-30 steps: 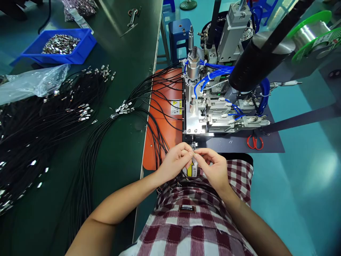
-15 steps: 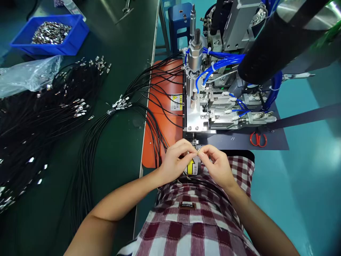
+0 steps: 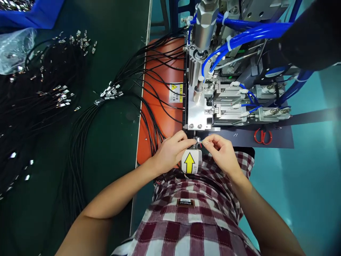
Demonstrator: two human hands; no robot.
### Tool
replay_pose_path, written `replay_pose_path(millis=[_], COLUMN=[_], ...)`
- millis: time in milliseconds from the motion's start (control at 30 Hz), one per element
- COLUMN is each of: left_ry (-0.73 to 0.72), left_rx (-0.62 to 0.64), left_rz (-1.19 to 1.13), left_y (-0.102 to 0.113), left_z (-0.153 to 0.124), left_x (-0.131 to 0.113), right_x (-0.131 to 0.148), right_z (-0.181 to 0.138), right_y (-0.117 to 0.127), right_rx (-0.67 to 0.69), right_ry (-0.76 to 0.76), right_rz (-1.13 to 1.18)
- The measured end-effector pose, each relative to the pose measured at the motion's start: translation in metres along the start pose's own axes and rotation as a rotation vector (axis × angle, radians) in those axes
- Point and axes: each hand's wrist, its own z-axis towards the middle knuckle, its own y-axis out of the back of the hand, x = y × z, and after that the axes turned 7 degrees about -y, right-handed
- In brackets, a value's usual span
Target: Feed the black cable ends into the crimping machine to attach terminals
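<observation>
My left hand (image 3: pixel 172 151) is closed, its thumb and forefinger pinching what looks like the end of a black cable. Close beside it, my right hand (image 3: pixel 222 154) pinches thin wires at that cable end. Between the fingertips sits a small metal fixture (image 3: pixel 198 139) at the front of the machine (image 3: pixel 195 113); a speck of red shows just below it. The fingers cover most of the cable end. Under my left hand is a label with a yellow arrow (image 3: pixel 189 163). Black cables (image 3: pixel 151 117) run over the orange plate (image 3: pixel 166 124) towards my left hand.
On the dark green table lie a bundle of cables with metal connectors (image 3: pixel 112 90), a larger heap of cables (image 3: pixel 34 117), a clear plastic bag (image 3: pixel 16 49) and a blue bin (image 3: pixel 45 14) of metal parts. Red-handled scissors (image 3: pixel 263 136) lie right of the machine. Blue air hoses (image 3: pixel 255 33) cross above.
The view has come closer to the machine. My fingertips, together before, are now slightly apart at the small metal fixture, with the cable end between them. The arrow label is more exposed.
</observation>
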Motion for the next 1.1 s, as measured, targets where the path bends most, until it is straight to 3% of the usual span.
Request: replay_pose_path(millis=[433,733,1100], left_ry=[-0.012,-0.001,0.004], left_rx=[0.097,0.099,0.101], left_rz=[0.193,0.199,0.195], left_y=[0.002,0.000,-0.001], left_z=[0.002,0.001,0.001], left_x=[0.004,0.006,0.006], right_x=[-0.003,-0.004,-0.011], right_z=[0.006,0.006,0.003], right_y=[-0.002,-0.003,-0.010], right_rx=[-0.004,-0.015,-0.116], right_ry=[-0.001,0.009,0.133], right_rz=[-0.049,-0.033,-0.079])
